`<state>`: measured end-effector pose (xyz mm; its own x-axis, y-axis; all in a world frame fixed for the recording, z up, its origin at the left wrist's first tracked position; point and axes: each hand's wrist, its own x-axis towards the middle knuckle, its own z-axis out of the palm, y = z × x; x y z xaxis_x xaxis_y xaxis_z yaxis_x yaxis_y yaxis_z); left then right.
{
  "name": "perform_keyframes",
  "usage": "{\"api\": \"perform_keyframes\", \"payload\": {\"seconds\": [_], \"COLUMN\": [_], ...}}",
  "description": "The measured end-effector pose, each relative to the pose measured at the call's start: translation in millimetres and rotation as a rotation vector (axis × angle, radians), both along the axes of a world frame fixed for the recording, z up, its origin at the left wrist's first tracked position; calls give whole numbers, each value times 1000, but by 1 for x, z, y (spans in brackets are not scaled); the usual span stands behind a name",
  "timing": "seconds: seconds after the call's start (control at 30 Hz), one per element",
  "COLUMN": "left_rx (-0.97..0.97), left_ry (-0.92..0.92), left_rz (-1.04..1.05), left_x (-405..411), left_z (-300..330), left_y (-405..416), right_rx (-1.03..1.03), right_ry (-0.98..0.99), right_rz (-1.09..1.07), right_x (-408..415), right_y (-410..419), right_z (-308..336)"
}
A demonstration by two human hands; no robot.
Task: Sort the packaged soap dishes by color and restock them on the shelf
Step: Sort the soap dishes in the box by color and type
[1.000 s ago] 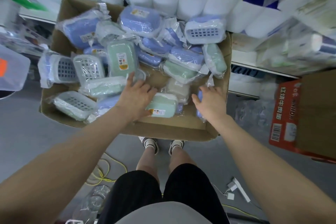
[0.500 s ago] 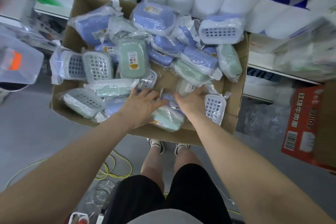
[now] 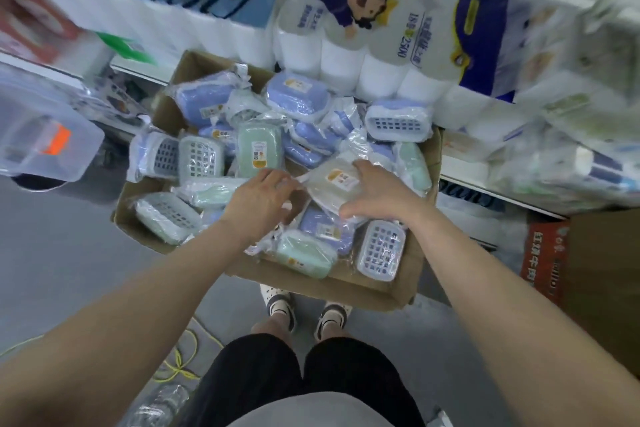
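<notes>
head-worn view, steeply downward, close

The cardboard box [image 3: 388,291] is brown. The wrapped soap dishes inside are blue [image 3: 298,95], green [image 3: 258,146] and one pale cream [image 3: 337,184]. Some have grid holes [image 3: 381,250]. The cord [image 3: 180,362] is yellow.

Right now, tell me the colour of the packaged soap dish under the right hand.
Pale beige packaged soap dish, clearest in the head view.
</notes>
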<state>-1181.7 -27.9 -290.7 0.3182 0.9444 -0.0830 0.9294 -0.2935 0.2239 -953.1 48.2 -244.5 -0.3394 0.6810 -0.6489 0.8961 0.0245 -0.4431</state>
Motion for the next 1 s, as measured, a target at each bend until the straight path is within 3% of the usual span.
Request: {"api": "perform_keyframes", "payload": {"seconds": [0.13, 0.23, 0.33, 0.47, 0.73, 0.87, 1.0], "left_rx": [75, 56, 31, 14, -129, -226, -291], "left_ry": [-34, -15, -5, -2, 22, 14, 28], "left_rz": [121, 206, 226, 188, 28, -115, -125], "left_x": [-12, -32, -57, -90, -109, -94, -84], "left_z": [9, 8, 2, -7, -29, -35, -34], "left_y": [12, 23, 45, 91, 178, 183, 166], "right_rx": [22, 6, 124, 302, 235, 156, 124], "right_ry": [119, 258, 350, 235, -7, -48, -70], "right_rz": [-2, -140, -296, -388, -420, -344, -284], "right_x": [-6, -12, -24, -45, -66, -53, -42], "right_y": [20, 27, 37, 64, 79, 46, 20], "right_z": [19, 19, 13, -4, -59, -63, -55]}}
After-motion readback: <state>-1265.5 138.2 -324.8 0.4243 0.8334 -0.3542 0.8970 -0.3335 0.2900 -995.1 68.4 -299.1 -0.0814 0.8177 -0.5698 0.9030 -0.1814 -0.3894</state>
